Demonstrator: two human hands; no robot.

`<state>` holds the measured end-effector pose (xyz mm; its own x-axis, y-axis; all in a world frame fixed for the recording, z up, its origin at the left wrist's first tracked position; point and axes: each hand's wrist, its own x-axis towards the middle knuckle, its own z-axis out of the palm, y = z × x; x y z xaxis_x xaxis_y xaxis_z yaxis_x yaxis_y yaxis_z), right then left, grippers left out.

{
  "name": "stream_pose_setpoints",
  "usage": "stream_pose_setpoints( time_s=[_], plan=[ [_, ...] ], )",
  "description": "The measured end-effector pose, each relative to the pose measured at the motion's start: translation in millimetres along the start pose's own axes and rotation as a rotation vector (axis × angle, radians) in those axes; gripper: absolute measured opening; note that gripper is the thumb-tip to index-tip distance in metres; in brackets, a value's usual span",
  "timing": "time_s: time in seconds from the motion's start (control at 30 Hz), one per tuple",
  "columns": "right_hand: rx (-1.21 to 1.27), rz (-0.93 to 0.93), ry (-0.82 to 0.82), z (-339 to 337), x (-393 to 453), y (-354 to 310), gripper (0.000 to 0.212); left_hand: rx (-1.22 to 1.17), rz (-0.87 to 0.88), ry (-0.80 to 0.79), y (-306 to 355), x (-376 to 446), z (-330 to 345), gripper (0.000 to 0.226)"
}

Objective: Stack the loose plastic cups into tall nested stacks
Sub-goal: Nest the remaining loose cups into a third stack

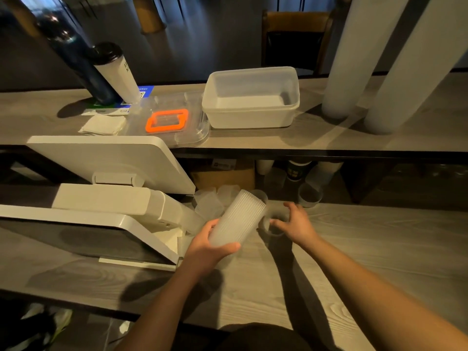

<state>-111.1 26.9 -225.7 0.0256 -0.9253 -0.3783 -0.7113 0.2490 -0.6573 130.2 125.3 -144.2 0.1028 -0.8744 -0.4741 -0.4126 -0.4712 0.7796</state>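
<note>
A nested stack of clear plastic cups (pixel 238 219) is held tilted above the lower wooden counter (pixel 354 249), its open rims pointing up and away toward the back. The left hand (pixel 210 247) grips its lower end, fingers curled round the base and thumb across the front. Just beside the stack's upper end, the right hand (pixel 295 222) reaches over a single loose cup (pixel 274 224) on the counter, fingers and thumb curved around its rim, grasping it. More loose cups (pixel 215 201) lie in a jumble behind the stack, against the white point-of-sale terminal (pixel 109 198) on the left, and one more clear cup (pixel 309 196) stands farther back to the right. On the raised shelf (pixel 316 140) beyond sit an open white plastic tub (pixel 250 97), a clear lid with an orange frame (pixel 167 120), folded napkins (pixel 102 125), and two tall white cup stacks (pixel 374 59) at the far right.
</note>
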Motion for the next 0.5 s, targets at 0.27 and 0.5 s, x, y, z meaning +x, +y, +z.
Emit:
stream_pose_setpoints(
  time_s=[0.27, 0.5],
  plan=[
    [-0.38, -0.093, -0.11, 27, 14, 3, 0.107, 0.03, -0.008, 0.02, 2, 2, -3, 0.093],
    [-0.228, 0.004, -0.124, 27, 5, 18, 0.082, 0.02, 0.025, 0.027, 4, -1, -11, 0.098]
  ],
)
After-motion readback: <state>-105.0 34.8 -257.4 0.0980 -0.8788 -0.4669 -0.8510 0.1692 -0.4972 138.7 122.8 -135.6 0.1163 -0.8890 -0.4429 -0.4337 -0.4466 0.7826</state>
